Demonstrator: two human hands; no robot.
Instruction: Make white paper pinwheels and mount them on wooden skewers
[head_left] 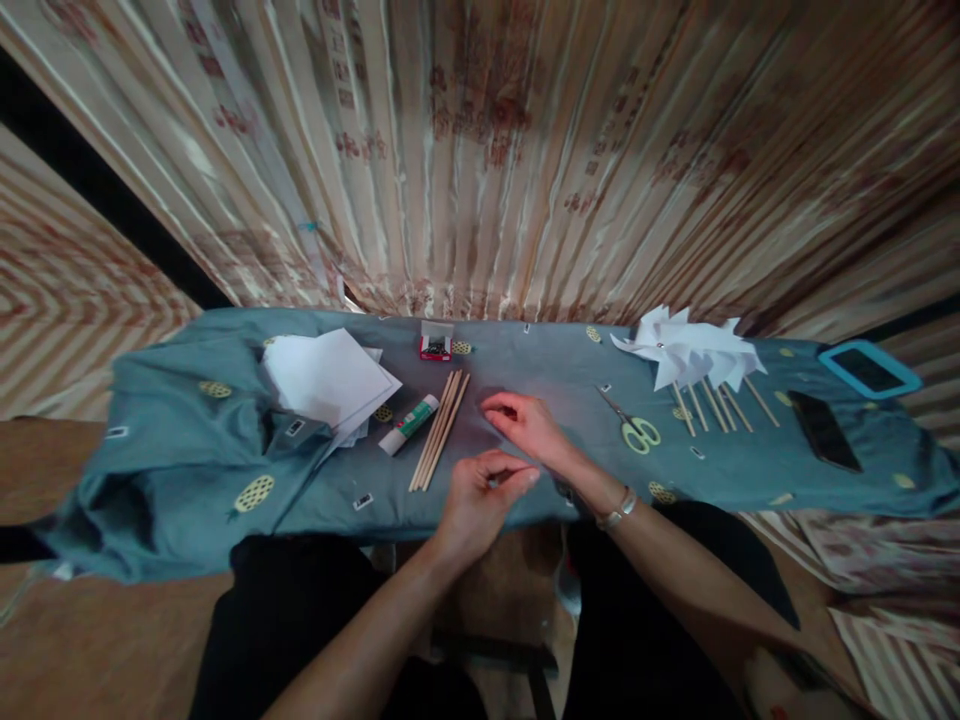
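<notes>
Near the table's front edge, my left hand (484,500) has its fingers curled, thumb and forefinger drawn together in a pinch. Anything between those tips is too small to make out. Just above it, my right hand (529,425) points leftward over the cloth, fingers loosely stretched, with nothing visible in them. Several thin wooden sticks (442,428) lie side by side just left of my hands. Beside them rests a green and white glue stick (409,424). A small open red box (436,343) of dark little pieces stands behind the sticks.
White paper sheets (326,378) are stacked at left on the blue-grey tablecloth (517,355). Green-handled scissors (637,433) lie to the right. Several white paper pinwheels (694,348) on sticks lie farther right, near a dark phone (823,430) and a blue-framed tablet (870,369). A curtain (480,160) hangs behind.
</notes>
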